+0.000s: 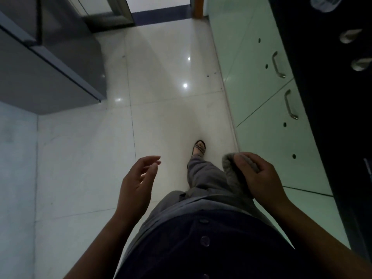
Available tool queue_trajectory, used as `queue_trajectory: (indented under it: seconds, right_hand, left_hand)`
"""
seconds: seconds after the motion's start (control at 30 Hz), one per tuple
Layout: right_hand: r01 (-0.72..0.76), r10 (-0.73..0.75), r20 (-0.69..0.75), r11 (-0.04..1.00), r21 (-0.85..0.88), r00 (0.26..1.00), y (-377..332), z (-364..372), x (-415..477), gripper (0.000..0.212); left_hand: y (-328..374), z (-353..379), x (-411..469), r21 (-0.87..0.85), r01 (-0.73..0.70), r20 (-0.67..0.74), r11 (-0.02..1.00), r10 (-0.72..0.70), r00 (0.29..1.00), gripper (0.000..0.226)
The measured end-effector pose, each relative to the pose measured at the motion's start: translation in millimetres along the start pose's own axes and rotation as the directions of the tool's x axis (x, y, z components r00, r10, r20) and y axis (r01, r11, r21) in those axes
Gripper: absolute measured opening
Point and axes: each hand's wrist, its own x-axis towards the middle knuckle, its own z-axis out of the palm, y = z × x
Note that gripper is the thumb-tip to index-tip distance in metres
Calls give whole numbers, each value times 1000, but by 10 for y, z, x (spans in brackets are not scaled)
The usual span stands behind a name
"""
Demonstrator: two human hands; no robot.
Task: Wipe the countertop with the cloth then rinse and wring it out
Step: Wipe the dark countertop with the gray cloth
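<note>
My right hand (259,178) is closed around a bunched grey cloth (231,170), held at waist height just left of the cabinets. My left hand (138,178) hangs in front of me with its fingers loosely apart and nothing in it. The dark countertop (330,81) runs along the right edge of the view, well above and to the right of the cloth. No sink or tap is visible.
Pale green cabinet doors (261,93) with metal handles stand under the countertop. A grey fridge (50,63) fills the left side. Glossy white floor tiles (161,87) lead to a doorway (159,9) ahead. My sandalled foot (199,148) steps forward.
</note>
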Motion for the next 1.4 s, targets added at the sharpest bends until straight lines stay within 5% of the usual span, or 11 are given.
queue_trajectory:
  seconds: [0.53, 0.8, 1.07, 1.4]
  right_hand:
    - [33, -29, -44, 995, 96, 999, -1621, 216, 2695, 12]
    - [-50, 65, -184, 995, 84, 981, -2107, 479, 3793, 15]
    - [-61, 142, -403, 976, 207, 904, -2896, 550, 4895, 19]
    - [-181, 378, -594, 913, 365, 710, -3027, 97, 5703, 12]
  left_hand:
    - [1214, -310, 2982, 35, -132, 28, 991, 131, 991, 39]
    - [1535, -522, 4544, 139, -192, 172, 971, 167, 971, 19]
    - [2440, -604, 6364, 154, -444, 375, 883, 364, 853, 34]
    - [3299, 302, 7643, 127, -594, 644, 794, 390, 658, 38]
